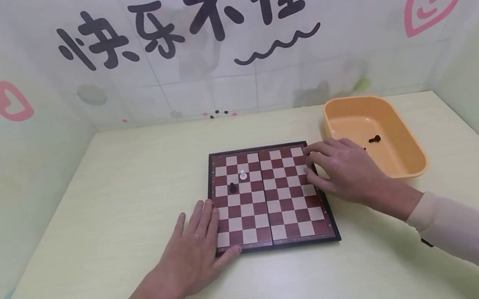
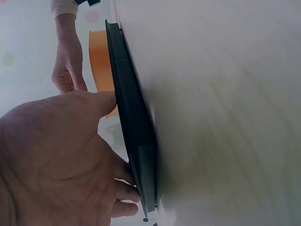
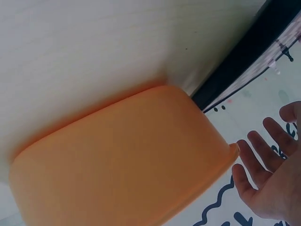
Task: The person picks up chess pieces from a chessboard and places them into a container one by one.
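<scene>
A folding chessboard [image 1: 260, 210] lies flat with brown and white squares and a dark frame. Its left half carries a white chess pawn [image 1: 243, 174] and, just in front of it, a black chess pawn [image 1: 233, 187]. My left hand [image 1: 195, 253] rests along the board's left side, fingers straight at the edge and thumb on the near left corner. Over the right edge hovers my right hand [image 1: 344, 168], its fingers loosely bent. In the right wrist view, that hand [image 3: 273, 174] shows spread fingers and no piece between them.
An orange plastic basin [image 1: 399, 142] stands behind and right of the board, partly covered by my right hand and forearm. Inside it lies a black chess piece [image 1: 374, 139] on its side. A printed curtain [image 1: 209, 85] hangs behind the pale table [image 1: 131, 190].
</scene>
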`<action>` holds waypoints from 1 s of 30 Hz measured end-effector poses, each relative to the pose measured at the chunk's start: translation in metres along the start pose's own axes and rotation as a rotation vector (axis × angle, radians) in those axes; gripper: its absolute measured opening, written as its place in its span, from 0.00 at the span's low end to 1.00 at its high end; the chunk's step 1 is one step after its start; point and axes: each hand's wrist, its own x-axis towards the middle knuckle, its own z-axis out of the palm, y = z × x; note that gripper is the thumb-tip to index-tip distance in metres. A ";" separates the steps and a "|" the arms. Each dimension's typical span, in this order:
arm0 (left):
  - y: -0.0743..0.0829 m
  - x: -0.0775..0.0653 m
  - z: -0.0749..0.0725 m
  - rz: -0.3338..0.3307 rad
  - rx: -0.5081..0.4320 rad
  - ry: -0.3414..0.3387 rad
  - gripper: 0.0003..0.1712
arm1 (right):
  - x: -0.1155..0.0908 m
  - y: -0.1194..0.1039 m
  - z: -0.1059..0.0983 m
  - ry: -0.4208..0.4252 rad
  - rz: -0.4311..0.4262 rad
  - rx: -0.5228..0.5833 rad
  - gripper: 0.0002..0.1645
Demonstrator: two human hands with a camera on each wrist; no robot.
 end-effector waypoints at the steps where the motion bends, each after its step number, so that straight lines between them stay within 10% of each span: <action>1: 0.001 0.002 0.001 -0.003 0.000 0.003 0.51 | 0.001 0.002 0.001 0.011 0.000 0.002 0.11; 30: 0.006 0.019 0.008 -0.044 0.016 0.016 0.51 | 0.023 -0.003 0.028 -0.026 -0.112 0.048 0.11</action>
